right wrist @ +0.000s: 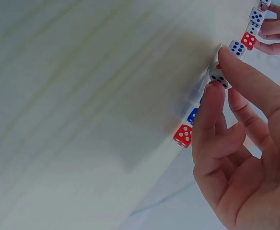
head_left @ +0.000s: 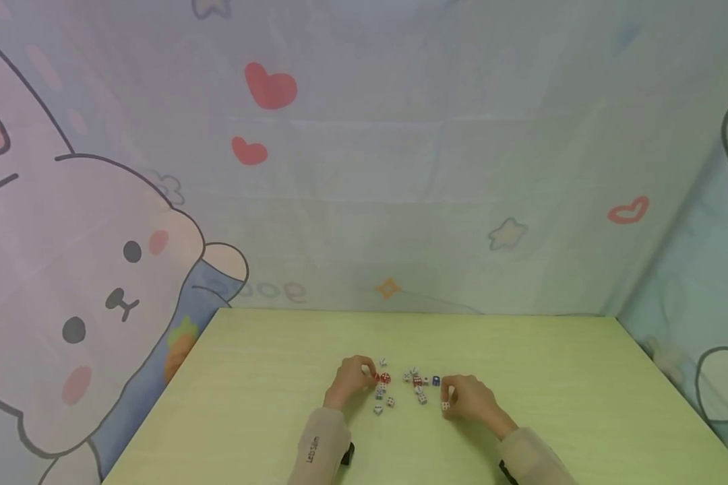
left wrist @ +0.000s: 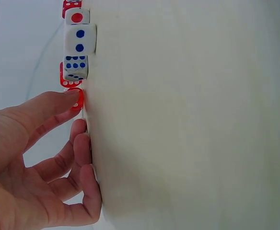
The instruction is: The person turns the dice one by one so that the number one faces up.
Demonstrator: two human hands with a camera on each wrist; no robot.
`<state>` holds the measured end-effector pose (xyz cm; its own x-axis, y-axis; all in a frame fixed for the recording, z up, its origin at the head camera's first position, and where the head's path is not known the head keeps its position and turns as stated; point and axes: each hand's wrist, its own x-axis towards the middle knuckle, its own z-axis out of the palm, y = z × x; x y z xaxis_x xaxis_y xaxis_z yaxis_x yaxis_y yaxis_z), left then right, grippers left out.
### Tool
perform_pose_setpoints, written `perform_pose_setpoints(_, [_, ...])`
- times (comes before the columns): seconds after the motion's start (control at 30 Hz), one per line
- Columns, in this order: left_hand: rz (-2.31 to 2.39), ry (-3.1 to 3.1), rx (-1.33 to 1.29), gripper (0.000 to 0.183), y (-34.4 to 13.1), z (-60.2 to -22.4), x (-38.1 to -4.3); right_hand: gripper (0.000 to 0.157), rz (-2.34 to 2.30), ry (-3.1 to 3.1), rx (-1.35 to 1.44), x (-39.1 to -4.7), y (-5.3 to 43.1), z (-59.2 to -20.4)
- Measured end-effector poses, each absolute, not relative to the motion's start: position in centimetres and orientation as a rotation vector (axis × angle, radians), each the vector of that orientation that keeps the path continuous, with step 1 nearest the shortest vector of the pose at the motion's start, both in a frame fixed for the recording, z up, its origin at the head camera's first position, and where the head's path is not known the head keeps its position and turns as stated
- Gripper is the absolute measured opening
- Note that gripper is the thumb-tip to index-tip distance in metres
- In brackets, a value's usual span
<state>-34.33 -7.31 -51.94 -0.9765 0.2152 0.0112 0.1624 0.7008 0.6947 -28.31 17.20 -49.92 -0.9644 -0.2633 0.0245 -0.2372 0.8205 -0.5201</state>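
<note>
My left hand point(head_left: 350, 381) pinches a red die point(left wrist: 77, 99) between thumb and forefinger, its other fingers loosely bent against the table. Another red die point(head_left: 385, 378) lies just right of those fingertips. White dice with blue dots point(left wrist: 75, 68) stand close by in the left wrist view. On the right, my right hand point(head_left: 470, 399) holds a white die point(right wrist: 218, 76) between thumb and fingertip. A blue die point(head_left: 436, 380) sits near that hand's fingers, on the side toward the wall. Between the hands lie several white dice point(head_left: 422, 399) and a red die point(head_left: 417, 381).
The dice lie on a pale yellow-green table point(head_left: 267, 350). Behind it hangs a cloth backdrop point(head_left: 400, 168) with hearts, stars and a cartoon rabbit point(head_left: 97, 256). White dice point(head_left: 378, 409) lie toward the near side of the group, and one point(head_left: 383, 362) lies farther back.
</note>
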Motion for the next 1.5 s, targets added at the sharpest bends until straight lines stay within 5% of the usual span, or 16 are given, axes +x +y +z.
perform_pose_setpoints(1.5, [1.153,2.826,0.326,0.005,-7.31,-51.77,-34.19,0.02,-0.759,2.924,-0.494,-28.22,17.1,-49.98])
